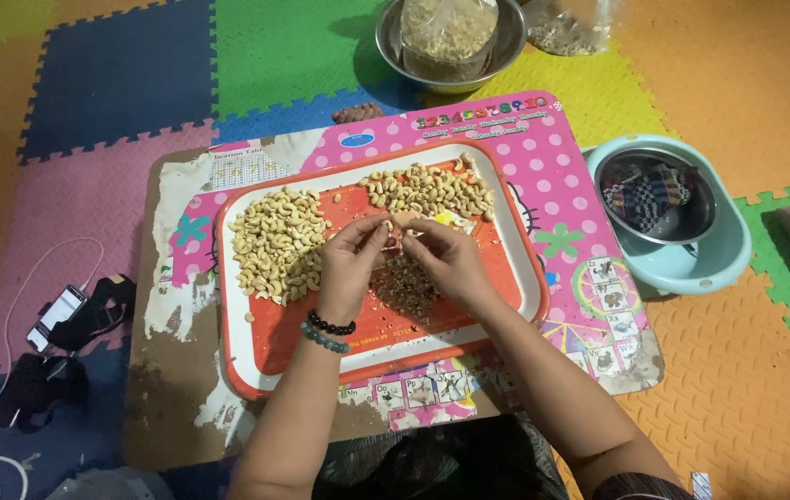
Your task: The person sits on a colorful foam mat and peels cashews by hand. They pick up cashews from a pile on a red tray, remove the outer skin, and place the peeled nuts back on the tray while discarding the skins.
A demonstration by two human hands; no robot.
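1. Left hand [351, 255] and right hand [446, 255] meet over the centre of the orange tray [256, 356], fingertips pinched on one cashew nut [395, 239].
2. Nut is too small to read its long axis or heading.
3. Brown husk scraps [404, 287] sit directly under the hands.
4. Peeled cashew piles [275, 245] lie along the tray's left and far edges.
5. Tray rests on a pink board [552, 167] on the floor mat.
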